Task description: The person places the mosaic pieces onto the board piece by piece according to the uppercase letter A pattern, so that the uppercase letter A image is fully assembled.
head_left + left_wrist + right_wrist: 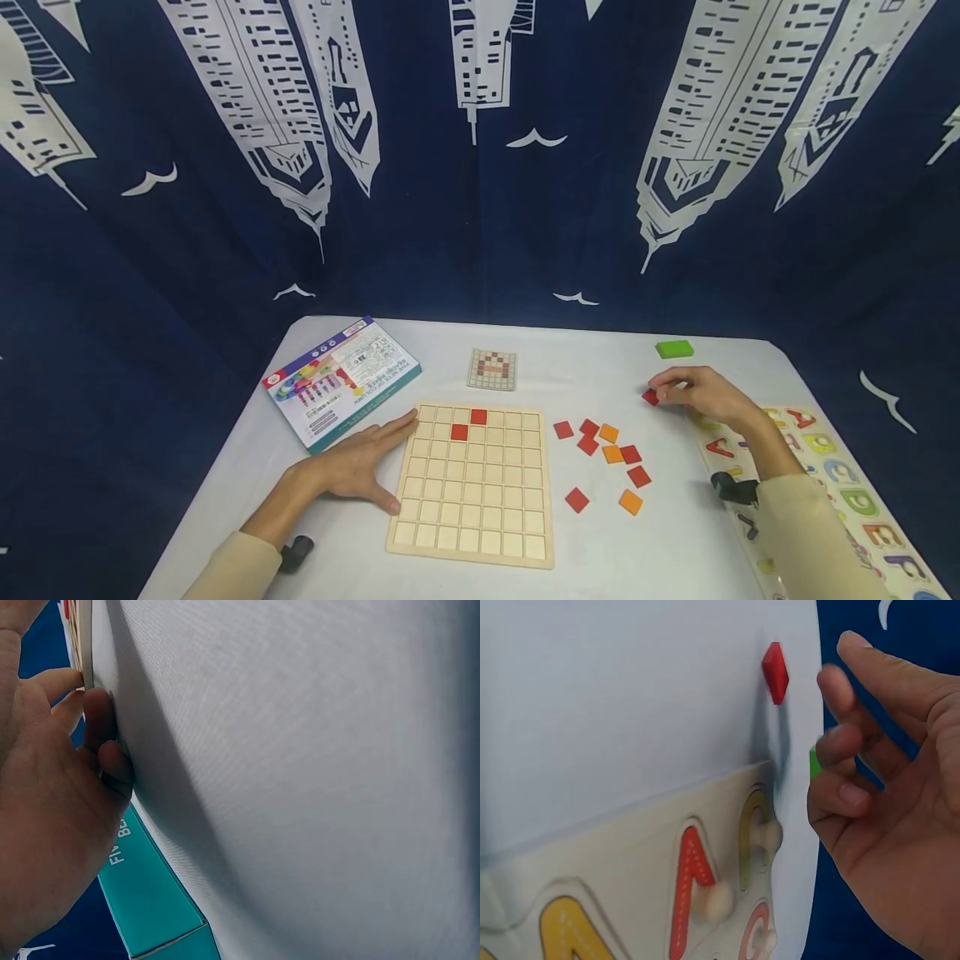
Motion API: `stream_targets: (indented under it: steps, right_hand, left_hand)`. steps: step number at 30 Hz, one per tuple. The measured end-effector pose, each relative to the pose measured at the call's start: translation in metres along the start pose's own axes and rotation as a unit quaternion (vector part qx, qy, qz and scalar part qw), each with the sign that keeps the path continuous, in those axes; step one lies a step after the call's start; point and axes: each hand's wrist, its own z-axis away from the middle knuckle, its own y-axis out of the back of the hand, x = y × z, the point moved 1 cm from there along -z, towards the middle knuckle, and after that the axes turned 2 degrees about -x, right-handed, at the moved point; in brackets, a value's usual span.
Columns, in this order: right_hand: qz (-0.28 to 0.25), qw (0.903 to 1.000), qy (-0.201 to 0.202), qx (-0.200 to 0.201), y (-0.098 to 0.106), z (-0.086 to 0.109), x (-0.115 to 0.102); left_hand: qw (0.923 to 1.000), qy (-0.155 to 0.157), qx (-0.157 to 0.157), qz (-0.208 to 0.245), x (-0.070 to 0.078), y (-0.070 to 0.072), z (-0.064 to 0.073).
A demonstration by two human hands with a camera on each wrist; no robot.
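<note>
My left hand (356,462) lies spread along the left side of a wooden grid board (457,493), thumb and fingertips at its edge. Two red square tiles sit in the board's upper squares, one of them a red tile (459,432). At the right, my right hand (703,392) hovers over a single red tile (650,397). In the right wrist view a gap separates this red tile (776,673) from the loosely bent fingers (838,694). Between board and right hand lie several loose red tiles (577,500) and orange tiles (630,502).
Behind the board is a small pattern card (492,369). A printed box (341,383) lies at the left, beyond the left hand. A green block (674,349) lies at the back right. An alphabet knob puzzle (855,492) extends beneath the right forearm.
</note>
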Motion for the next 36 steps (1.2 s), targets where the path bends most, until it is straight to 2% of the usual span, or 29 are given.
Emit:
stream_targets:
  steps: [7,17,36]
  right_hand:
    - [0.027,0.9993,-0.004,0.025,-0.008,-0.003,0.004]
    - [0.037,0.9974,-0.040,0.047,-0.020,-0.006,0.006]
    - [0.042,0.9962,-0.043,0.063,-0.027,-0.008,0.001]
  left_hand:
    - [1.0000,-0.001,0.001,-0.003,-0.002,0.000,0.000]
    - [1.0000,0.000,0.001,0.002,-0.002,-0.001,0.001]
    - [1.0000,-0.004,0.004,0.004,0.000,-0.001,0.000]
